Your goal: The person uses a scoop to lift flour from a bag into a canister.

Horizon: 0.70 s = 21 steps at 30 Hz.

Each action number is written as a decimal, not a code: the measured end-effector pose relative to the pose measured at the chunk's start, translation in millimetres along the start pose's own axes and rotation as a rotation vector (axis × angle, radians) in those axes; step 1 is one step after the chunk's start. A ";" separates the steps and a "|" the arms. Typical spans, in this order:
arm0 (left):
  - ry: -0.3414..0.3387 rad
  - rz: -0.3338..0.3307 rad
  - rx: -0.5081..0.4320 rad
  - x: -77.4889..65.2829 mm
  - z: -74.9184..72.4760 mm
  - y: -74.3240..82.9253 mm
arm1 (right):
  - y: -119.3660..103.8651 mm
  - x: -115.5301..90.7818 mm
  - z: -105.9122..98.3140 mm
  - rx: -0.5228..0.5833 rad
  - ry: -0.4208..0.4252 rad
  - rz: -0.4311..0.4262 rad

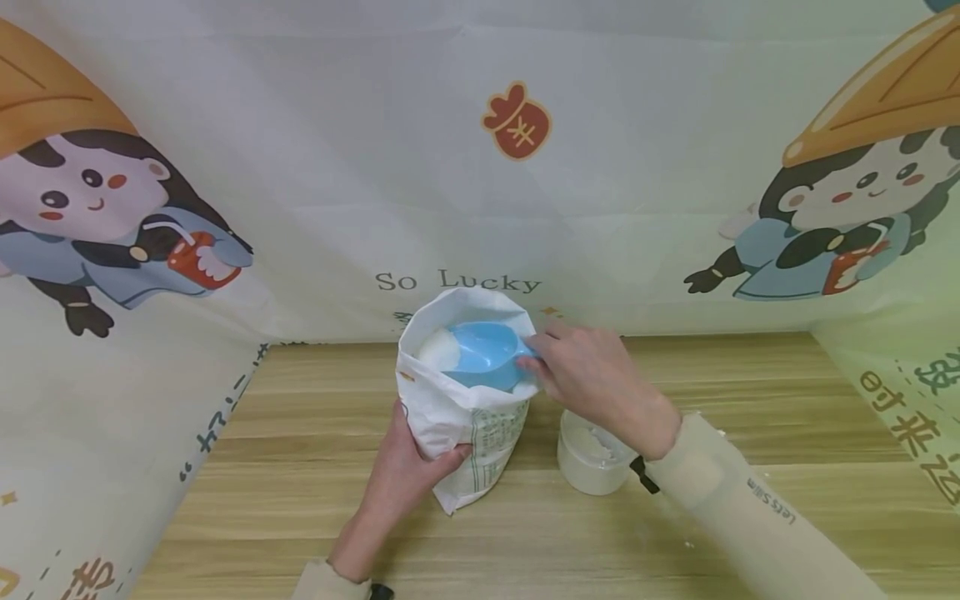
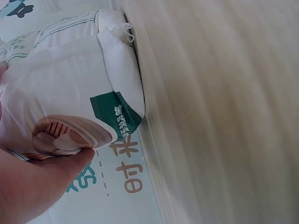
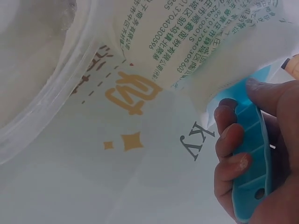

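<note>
A white flour bag point(image 1: 480, 450) with green print stands on the table, its mouth wide open. My left hand point(image 1: 408, 467) grips the bag low on its near left side, thumb across the front; the left wrist view shows the bag's green label point(image 2: 117, 114). In the bag's mouth lies the bowl of a blue scoop point(image 1: 487, 350), beside white flour point(image 1: 438, 350) at the left. My right hand point(image 1: 588, 367) holds the scoop by its handle point(image 3: 252, 158), with fingers curled round it in the right wrist view. The scoop's far edge is partly sunk behind the bag's rim.
Right of the bag, below my right forearm, stands a clear round tub point(image 1: 592, 467) with white flour in it. The wood-grain table point(image 1: 315, 467) carries a few white specks near the tub. A printed backdrop point(image 1: 360, 183) rises behind and at both sides.
</note>
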<state>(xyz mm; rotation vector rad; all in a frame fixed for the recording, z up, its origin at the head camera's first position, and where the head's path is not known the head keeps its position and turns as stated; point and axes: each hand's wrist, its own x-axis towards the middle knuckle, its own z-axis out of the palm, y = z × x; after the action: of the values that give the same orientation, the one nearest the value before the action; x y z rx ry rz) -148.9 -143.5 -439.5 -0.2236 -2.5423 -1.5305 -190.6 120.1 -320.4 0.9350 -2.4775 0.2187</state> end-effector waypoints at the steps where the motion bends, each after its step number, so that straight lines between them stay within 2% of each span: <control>1: 0.000 0.000 -0.001 -0.1 -0.1 -0.1 | -0.1 -0.8 0.1 0.007 0.001 0.005; 10: 0.003 0.017 -0.025 -0.5 -0.8 -1.7 | 1.9 -8.2 4.7 0.081 0.040 0.024; 21: 0.006 -0.003 0.008 0.4 -0.2 -0.9 | 3.3 -21.1 11.1 0.131 0.125 0.033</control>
<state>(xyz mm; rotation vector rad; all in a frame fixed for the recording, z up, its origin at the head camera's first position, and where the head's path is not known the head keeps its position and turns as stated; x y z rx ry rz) -149.5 -144.1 -440.1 -0.2137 -2.5450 -1.5203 -183.2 131.4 -340.3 0.9043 -2.3877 0.4419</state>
